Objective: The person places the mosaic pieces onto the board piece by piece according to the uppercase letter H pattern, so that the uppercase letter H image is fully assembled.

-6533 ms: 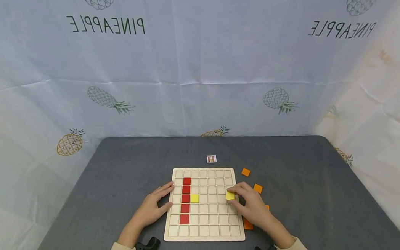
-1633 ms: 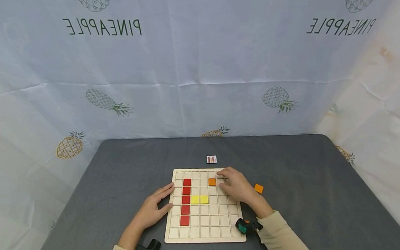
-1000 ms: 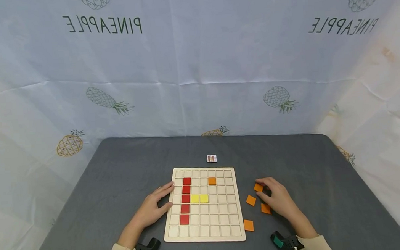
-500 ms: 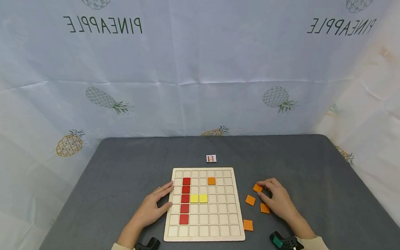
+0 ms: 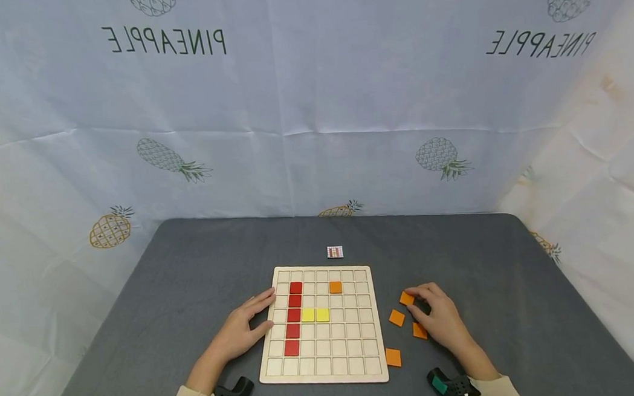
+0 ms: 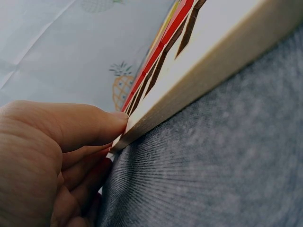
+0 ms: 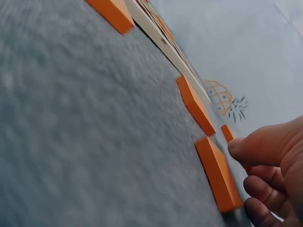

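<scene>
A pale wooden grid board (image 5: 354, 361) lies on the dark table. Red tiles (image 5: 294, 315) form a column in it, two yellow tiles (image 5: 322, 314) sit side by side to their right, and one orange tile (image 5: 336, 287) is in an upper cell. The left hand (image 5: 240, 330) rests at the board's left edge, fingers and thumb touching it; in the left wrist view its thumb (image 6: 102, 125) lies on the rim. Right of the board, the right hand (image 5: 441, 317) pinches an orange tile (image 5: 406, 298) between thumb and fingers; the right wrist view shows that tile (image 7: 227, 133) at the thumb tip.
Loose orange tiles lie between board and right hand: one (image 5: 396, 318) left of the hand, one (image 5: 419, 330) beneath its thumb side, and one (image 5: 393, 357) beside the board's lower right edge. A small patterned card (image 5: 335, 252) lies behind the board. A printed cloth (image 5: 315, 174) hangs behind the table.
A second yellow tile and an orange tile now lie in board cells. The right hand has moved from the board to the loose tiles on the right and pinches one. The left hand has stayed put.
</scene>
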{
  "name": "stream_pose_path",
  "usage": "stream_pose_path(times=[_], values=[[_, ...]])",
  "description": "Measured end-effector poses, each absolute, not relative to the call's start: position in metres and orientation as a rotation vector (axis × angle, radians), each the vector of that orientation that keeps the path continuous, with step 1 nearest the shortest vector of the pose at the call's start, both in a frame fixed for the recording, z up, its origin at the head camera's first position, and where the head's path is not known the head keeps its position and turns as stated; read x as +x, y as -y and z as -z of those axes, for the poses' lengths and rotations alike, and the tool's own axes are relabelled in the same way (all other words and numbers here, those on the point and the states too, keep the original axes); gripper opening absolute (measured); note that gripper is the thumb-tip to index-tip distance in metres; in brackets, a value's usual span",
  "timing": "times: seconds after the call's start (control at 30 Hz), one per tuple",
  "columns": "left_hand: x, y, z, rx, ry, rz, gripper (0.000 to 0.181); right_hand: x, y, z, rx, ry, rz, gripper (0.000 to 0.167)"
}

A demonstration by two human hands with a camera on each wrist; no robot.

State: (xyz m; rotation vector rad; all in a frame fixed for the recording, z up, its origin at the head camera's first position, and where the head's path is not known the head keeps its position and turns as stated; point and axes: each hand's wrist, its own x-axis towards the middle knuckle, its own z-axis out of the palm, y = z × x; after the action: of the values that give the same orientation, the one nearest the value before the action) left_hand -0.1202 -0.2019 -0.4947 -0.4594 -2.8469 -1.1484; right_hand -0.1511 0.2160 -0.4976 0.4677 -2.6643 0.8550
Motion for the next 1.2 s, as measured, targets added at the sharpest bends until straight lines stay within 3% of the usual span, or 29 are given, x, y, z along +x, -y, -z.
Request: stream_pose_path(times=[0.67,1.2], values=[[-0.119,0.205,0.495,-0.471,2.831,1.163,0.053,-0.158,-0.141,0.47,0.651,2.75,-1.075,0.03],[-0.12,0.202,0.495,-0.47,2.84,1.175,0.053,-0.17,-0.097,0.475,0.87,2.784,-0.979,0.023]])
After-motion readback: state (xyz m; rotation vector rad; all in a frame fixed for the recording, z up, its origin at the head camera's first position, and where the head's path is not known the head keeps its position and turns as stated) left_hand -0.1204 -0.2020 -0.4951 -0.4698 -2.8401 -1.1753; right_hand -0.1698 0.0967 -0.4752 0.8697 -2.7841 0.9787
